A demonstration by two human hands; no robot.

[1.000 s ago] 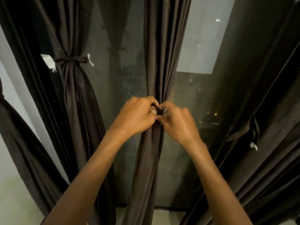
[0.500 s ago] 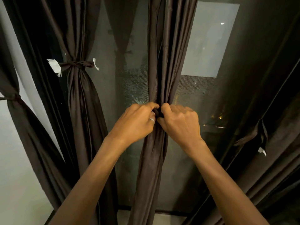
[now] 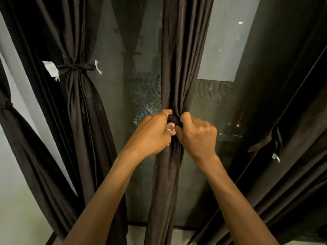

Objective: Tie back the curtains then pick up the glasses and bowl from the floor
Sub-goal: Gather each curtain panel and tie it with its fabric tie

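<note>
A dark brown curtain panel (image 3: 178, 64) hangs gathered in the middle of the window. My left hand (image 3: 152, 137) and my right hand (image 3: 198, 137) meet at its waist, fingers curled round the dark tie band (image 3: 174, 119) bunched between them. My left hand wears a silver ring. To the left, a second panel (image 3: 79, 103) is cinched by a knotted tie (image 3: 76, 67) with white tags at its ends. A third tied panel (image 3: 21, 138) hangs at the far left. No glasses or bowl are in view.
A loose curtain (image 3: 292, 156) drapes along the right side, with a dangling tie strap (image 3: 272, 144) and white tag. Behind the panels is dark window glass (image 3: 141, 85) with a mesh screen. A pale wall (image 3: 16, 200) shows at lower left, floor at the bottom.
Both hands have closed tighter round the tie at the middle curtain, knuckles pulled together. The view has shifted slightly, showing more of the far-left tied panel.
</note>
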